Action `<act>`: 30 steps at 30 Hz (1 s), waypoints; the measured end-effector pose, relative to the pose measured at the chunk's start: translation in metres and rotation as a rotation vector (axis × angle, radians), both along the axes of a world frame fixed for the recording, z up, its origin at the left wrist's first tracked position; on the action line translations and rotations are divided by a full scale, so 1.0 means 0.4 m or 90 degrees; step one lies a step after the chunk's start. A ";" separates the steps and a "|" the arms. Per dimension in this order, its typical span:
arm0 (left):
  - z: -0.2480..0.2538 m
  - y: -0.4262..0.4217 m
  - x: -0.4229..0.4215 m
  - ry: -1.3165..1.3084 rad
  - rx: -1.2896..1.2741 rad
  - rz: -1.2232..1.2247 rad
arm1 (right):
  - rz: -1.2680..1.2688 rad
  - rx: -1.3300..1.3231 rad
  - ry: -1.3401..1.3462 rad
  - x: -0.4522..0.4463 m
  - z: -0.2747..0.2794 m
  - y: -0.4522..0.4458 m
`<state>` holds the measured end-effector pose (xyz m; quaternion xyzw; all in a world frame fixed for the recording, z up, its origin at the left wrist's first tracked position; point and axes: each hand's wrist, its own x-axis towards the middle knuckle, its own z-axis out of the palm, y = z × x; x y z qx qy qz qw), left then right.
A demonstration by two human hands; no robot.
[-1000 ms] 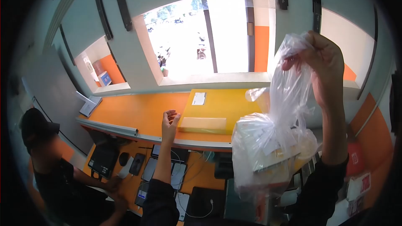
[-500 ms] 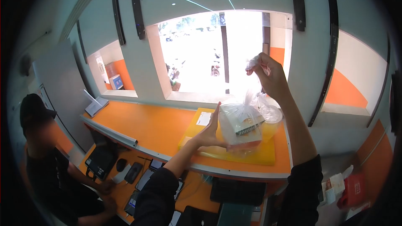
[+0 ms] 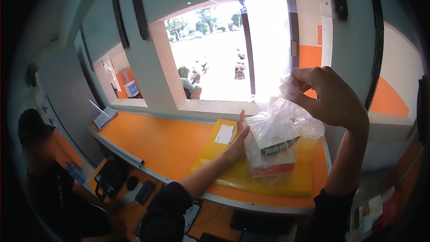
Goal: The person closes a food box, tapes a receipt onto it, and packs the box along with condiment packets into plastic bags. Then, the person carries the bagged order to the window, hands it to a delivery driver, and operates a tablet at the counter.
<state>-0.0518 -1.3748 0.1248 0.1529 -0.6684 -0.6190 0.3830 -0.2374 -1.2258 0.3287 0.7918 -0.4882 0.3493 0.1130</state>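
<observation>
A clear plastic bag (image 3: 271, 157) with boxes inside stands over a yellow folder-like sheet (image 3: 215, 166) on the orange counter. Fingers pinched, my right hand (image 3: 329, 96) grips the bag's gathered top and holds it up. My left hand (image 3: 237, 141) lies along the bag's left side with its fingers stretched out; some of them are hidden by the bag. Just right of the bag, a clear plastic cup (image 3: 311, 127) with a yellowish lower part is partly covered by plastic film. A white label (image 3: 225, 134) shows on the yellow sheet.
The orange counter (image 3: 165, 139) runs below a bright window opening with a sill (image 3: 219, 105). At left a person in a dark cap (image 3: 53, 192) sits by a lower desk with a black desk device (image 3: 109, 177) and phones. Someone in green (image 3: 188, 83) is outside.
My right hand has come lower and nearer, still gripping the bag's top. The left hand has shifted up along the bag's side. The view has turned and moved closer to the counter.
</observation>
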 end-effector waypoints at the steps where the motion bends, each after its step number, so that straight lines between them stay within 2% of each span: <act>1: -0.008 -0.002 0.001 -0.002 0.007 -0.002 | 0.003 -0.035 0.003 0.002 0.004 0.007; 2: -0.016 -0.008 0.005 0.041 0.043 -0.022 | -0.045 0.049 -0.039 0.005 0.013 0.023; 3: -0.021 -0.022 0.008 0.086 0.072 -0.041 | -0.045 0.049 -0.037 -0.002 0.009 0.024; 5: -0.061 -0.062 0.014 0.074 0.046 -0.011 | -0.005 0.096 -0.116 -0.022 0.002 0.020; 7: -0.066 -0.069 0.025 0.100 0.135 0.011 | 0.005 0.083 -0.073 -0.051 -0.007 0.002; 9: -0.057 -0.058 0.033 0.088 0.111 0.020 | -0.001 0.074 -0.045 -0.082 -0.015 -0.004; 11: -0.045 -0.023 0.031 0.073 0.078 0.010 | -0.110 0.163 -0.154 -0.115 -0.014 -0.002; 13: -0.009 0.011 0.040 0.058 0.105 -0.012 | -0.127 0.199 -0.161 -0.163 -0.026 -0.019; 15: -0.024 0.003 0.039 0.043 0.137 -0.036 | -0.298 0.360 -0.123 -0.204 -0.051 -0.053; 16: -0.053 -0.022 0.034 0.069 0.123 -0.061 | -0.299 0.360 -0.122 -0.219 -0.067 -0.069; 17: -0.079 -0.048 0.033 0.096 0.103 -0.085 | -0.298 0.443 -0.143 -0.230 -0.081 -0.089; 18: -0.065 -0.037 0.035 0.096 0.098 -0.082 | -0.294 0.527 -0.165 -0.234 -0.092 -0.106; 19: -0.051 -0.024 0.044 0.088 0.084 -0.085 | -0.289 0.523 -0.168 -0.236 -0.103 -0.120; 21: -0.020 -0.004 0.052 0.072 0.067 -0.086 | -0.259 0.619 -0.176 -0.238 -0.122 -0.141; 23: -0.008 0.010 0.049 -0.015 -0.114 -0.044 | -0.251 0.658 -0.179 -0.245 -0.136 -0.164; 26: 0.021 0.046 0.052 -0.077 -0.183 -0.012 | -0.271 0.717 -0.171 -0.251 -0.136 -0.180; 30: 0.040 0.063 0.059 -0.073 -0.129 -0.048 | -0.329 0.762 -0.143 -0.247 -0.127 -0.184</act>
